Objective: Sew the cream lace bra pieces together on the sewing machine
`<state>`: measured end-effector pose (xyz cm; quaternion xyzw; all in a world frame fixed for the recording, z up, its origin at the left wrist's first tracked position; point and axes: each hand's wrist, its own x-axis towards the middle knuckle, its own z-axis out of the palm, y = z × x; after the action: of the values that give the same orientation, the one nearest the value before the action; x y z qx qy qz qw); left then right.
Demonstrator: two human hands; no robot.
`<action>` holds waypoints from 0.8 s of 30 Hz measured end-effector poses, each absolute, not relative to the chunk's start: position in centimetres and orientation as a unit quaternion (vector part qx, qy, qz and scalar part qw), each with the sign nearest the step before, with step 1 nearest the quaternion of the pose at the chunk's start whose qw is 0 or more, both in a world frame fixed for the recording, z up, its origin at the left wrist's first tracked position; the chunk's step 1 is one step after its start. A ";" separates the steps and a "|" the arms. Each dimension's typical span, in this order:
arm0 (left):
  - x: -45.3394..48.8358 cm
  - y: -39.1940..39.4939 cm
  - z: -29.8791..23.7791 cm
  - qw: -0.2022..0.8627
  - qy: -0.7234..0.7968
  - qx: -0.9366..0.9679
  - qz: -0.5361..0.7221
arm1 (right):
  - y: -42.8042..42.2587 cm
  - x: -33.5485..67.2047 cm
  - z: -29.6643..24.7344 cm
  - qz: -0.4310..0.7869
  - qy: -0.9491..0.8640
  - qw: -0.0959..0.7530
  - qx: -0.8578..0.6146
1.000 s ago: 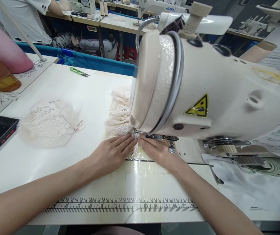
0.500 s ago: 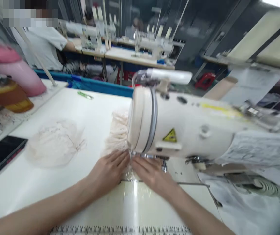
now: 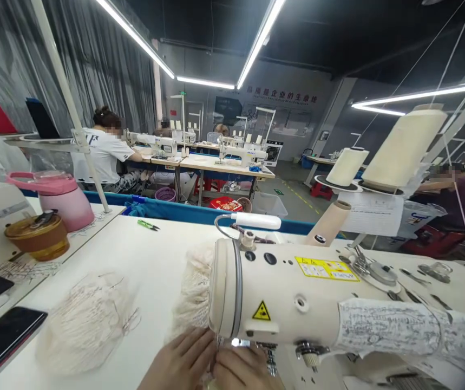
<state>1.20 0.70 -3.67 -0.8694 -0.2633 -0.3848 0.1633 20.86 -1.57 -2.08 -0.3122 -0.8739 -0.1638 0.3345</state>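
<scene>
A cream gathered fabric (image 3: 195, 290), sheer and ruffled, lies beside and partly behind the head of a white sewing machine (image 3: 273, 295). My left hand (image 3: 183, 360) rests on its near end, fingers stretched out side by side. Close to it, below the machine head, my right hand (image 3: 242, 368) has its fingers bent together at the fabric's near edge. The needle area is mostly hidden by the machine head and my fingers. To the left lies a separate bundle of sheer cream fabric (image 3: 90, 322) with loose threads.
Green thread snips (image 3: 148, 225) lie toward the table's back. At left are a black phone (image 3: 2, 344), an amber cup (image 3: 39, 238) and a pink jug (image 3: 64, 200). Thread cones (image 3: 405, 149) stand at right. A co-worker (image 3: 102, 151) sits at another machine beyond.
The view has tilted up, so the machine, fabric and hands appear lower, and my forearms have left the picture. Both hands remain at the fabric by the machine head.
</scene>
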 end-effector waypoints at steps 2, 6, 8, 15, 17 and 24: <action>0.9 0.2 -2.2 0.080 -0.268 -0.899 -0.338 | -1.9 21.1 -1.2 -0.146 -0.891 0.287 -0.322; 0.2 -0.3 -0.6 -0.018 -0.317 -0.898 -0.303 | -2.3 21.5 -0.2 -0.104 -0.911 0.245 -0.313; 0.0 -0.3 -0.6 -0.023 -0.325 -0.899 -0.293 | -2.3 21.5 -0.3 -0.079 -0.905 0.262 -0.325; -0.2 -0.4 -0.8 0.030 -0.306 -0.913 -0.270 | -2.0 20.9 -0.3 -0.124 -0.906 0.239 -0.327; -0.1 -0.4 -0.7 0.037 -0.304 -0.915 -0.265 | -1.9 20.9 -0.3 -0.122 -0.918 0.233 -0.298; -0.5 0.0 -1.3 0.037 -0.244 -0.940 -0.237 | -1.6 20.9 -0.9 -0.095 -0.915 0.277 -0.277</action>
<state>-0.48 0.03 -1.25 -0.9396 -0.2442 -0.2368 0.0375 20.90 -1.63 -0.92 -0.2768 -0.9151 -0.0949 0.2773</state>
